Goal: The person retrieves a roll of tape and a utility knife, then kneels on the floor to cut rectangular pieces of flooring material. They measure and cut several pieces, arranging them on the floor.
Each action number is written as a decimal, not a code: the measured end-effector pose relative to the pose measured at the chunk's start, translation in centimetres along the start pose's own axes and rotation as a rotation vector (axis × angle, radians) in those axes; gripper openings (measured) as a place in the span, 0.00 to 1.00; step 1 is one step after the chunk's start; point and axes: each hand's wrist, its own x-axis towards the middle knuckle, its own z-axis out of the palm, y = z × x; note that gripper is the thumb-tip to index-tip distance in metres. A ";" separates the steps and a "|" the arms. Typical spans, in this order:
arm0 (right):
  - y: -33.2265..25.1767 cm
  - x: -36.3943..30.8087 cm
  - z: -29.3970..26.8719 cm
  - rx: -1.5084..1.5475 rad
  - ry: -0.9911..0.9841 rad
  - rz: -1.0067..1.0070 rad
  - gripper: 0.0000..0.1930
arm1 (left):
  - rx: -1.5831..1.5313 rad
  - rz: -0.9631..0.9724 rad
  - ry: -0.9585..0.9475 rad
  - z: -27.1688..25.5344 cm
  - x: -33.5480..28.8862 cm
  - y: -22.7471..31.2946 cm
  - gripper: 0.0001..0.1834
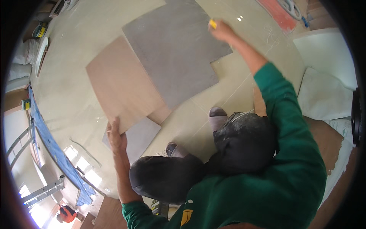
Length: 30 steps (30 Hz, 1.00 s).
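My left hand (116,136) grips the near corner of a light-brown wood-look panel (124,82), with the thumb on top. That panel's right edge meets a large grey sheet (173,51), which has a notch cut in its near right side. Beneath the panel's near end, a smaller grey piece (142,136) and a strip of brown board (160,114) stick out. Out past the grey sheet's right edge, my right hand (223,32) is closed around a small yellow object (212,24). Its kind is too small to tell.
I crouch on a shiny tiled floor (196,129). To the left are a blue sheet (57,152), a ladder (44,191) and white bags (21,70). A white sack (324,95) lies at right, a red board (278,15) far right. Another person (68,214) is at lower left.
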 end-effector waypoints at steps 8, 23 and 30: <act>-4.4 -21.3 7.1 0.675 -0.389 0.251 0.28 | 0.056 -0.116 -0.229 7.3 4.4 -8.5 0.23; -1.3 -21.7 10.5 0.237 -0.093 0.053 0.32 | 0.908 -0.085 -0.293 13.4 5.7 -14.0 0.28; -2.3 -22.8 11.0 0.123 -0.103 0.007 0.32 | 1.054 0.073 -0.244 11.5 4.9 -14.2 0.49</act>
